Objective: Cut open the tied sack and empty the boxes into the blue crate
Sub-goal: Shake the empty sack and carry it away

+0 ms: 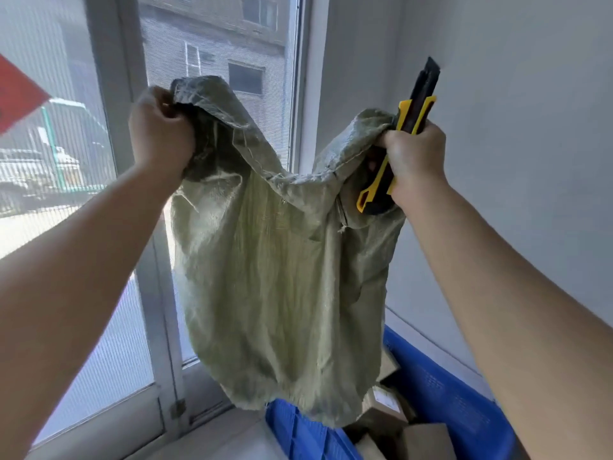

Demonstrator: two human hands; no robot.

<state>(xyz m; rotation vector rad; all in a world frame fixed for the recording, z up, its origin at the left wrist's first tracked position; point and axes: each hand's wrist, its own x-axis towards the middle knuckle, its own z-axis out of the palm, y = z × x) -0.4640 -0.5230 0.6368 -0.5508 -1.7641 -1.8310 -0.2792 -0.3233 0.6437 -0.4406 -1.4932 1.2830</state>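
A limp grey-green woven sack (282,277) hangs upside down in front of me, its open end just above the blue crate (444,400). My left hand (159,131) grips one bottom corner of the sack, raised high. My right hand (414,161) grips the other corner together with a yellow and black utility knife (408,127), blade end pointing up. Brown cardboard boxes (391,423) lie inside the crate under the sack.
A large window with a grey frame (156,293) fills the left side, its sill close behind the crate. A plain white wall (514,161) stands on the right. A red shape (16,94) shows at the far left edge.
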